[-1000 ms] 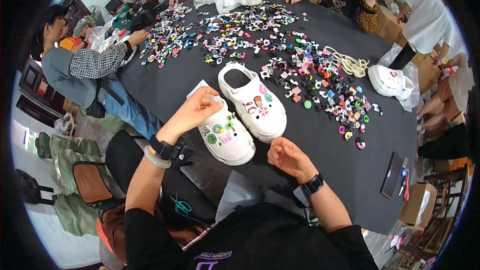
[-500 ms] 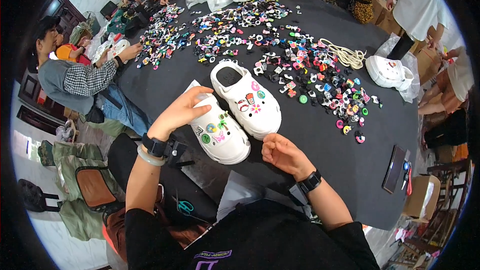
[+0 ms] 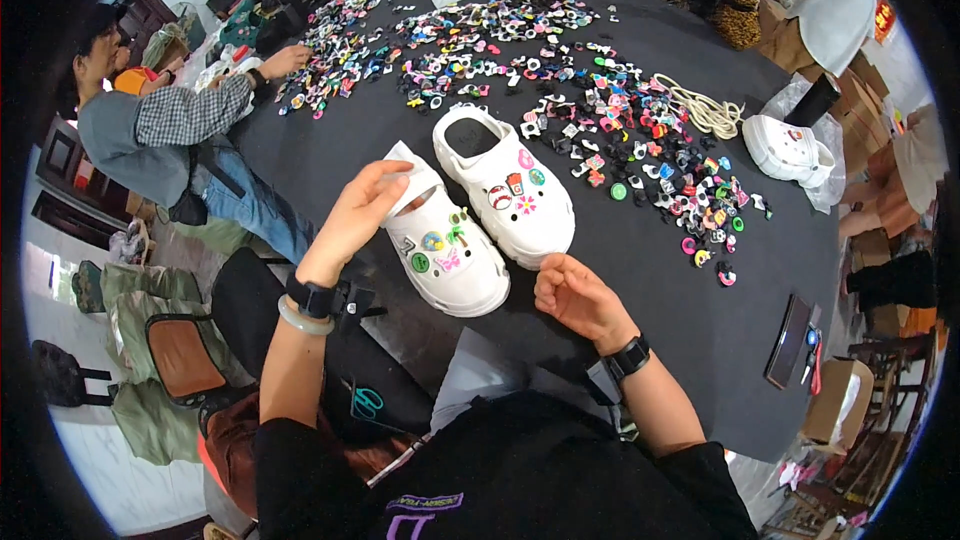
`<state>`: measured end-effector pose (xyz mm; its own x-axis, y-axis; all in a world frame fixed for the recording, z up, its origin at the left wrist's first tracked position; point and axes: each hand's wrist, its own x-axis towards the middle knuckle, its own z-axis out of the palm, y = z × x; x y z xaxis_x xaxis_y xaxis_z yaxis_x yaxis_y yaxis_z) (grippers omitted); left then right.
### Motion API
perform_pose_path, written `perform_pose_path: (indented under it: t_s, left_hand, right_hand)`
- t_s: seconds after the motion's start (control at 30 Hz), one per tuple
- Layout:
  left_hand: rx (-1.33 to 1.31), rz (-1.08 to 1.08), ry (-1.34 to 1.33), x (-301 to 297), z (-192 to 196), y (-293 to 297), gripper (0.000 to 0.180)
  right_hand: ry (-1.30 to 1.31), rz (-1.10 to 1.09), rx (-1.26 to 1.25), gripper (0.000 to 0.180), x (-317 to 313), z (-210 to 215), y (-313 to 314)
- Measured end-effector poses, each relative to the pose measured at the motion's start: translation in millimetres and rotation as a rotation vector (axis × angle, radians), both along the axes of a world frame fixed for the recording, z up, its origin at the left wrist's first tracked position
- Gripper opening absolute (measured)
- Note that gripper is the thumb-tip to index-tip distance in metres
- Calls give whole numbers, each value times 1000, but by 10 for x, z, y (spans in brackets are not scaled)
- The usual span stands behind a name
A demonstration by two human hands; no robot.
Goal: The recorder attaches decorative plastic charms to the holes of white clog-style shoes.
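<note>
Left hand (image 3: 362, 208) grips the heel of the near white clog (image 3: 443, 252), seemingly steadying it on the black table (image 3: 640, 270) so the charms on its toe face up. Right hand (image 3: 572, 292) rests loosely curled just right of that clog, holding nothing visible. A second clog (image 3: 505, 185) lies touching it behind. Loose charms (image 3: 640, 155) lie spread beyond; no container holds them.
</note>
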<state>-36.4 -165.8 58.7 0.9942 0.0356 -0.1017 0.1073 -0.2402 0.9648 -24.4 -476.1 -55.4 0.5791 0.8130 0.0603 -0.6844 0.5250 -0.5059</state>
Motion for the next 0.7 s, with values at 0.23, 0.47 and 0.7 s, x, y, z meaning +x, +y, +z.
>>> perform_pose_path:
  t_s: [0.23, 0.47, 0.7]
  left_hand:
    - [17, 430, -386, -664, -141, -44, 25]
    - [-85, 631, -284, -1243, -721, -74, 23]
    - [-108, 587, -148, -1276, -848, -34, 23]
  right_hand:
    - [27, -25, 19, 32, -2, 13, 18]
    - [71, -95, 33, 33, 8, -27, -20]
    - [116, -187, 67, 31, 76, -81, -69]
